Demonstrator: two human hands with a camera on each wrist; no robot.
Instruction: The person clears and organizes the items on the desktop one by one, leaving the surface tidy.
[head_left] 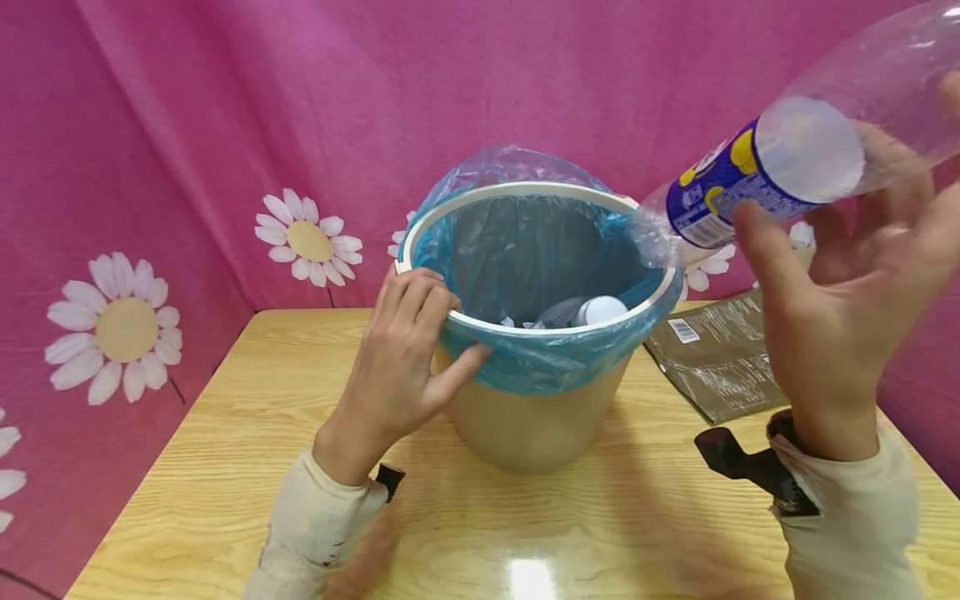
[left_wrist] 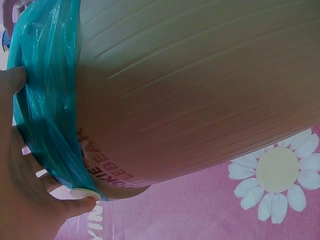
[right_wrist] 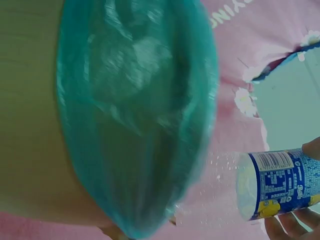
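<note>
Left hand point(head_left: 405, 358): fingers curled over the bin point(head_left: 532, 417) rim at 9 o'clock, thumb pressed on the blue liner point(head_left: 525, 358).
Right hand point(head_left: 840, 308): holds the clear bottle point(head_left: 787, 167) loosely, fingers spread — tilted at 2 o'clock above the bin.
Risk: the loose hold could let the bottle slip outside the rim.
Views: only the head view shows rubbish inside; the right wrist shows the bottle's barcode.

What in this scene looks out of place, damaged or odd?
Only small things: the blue plastic liner puffs up unevenly above the beige bin's white rim at the back, and a crumpled dark foil packet lies loose on the wooden table. Nothing is spilled.
</note>
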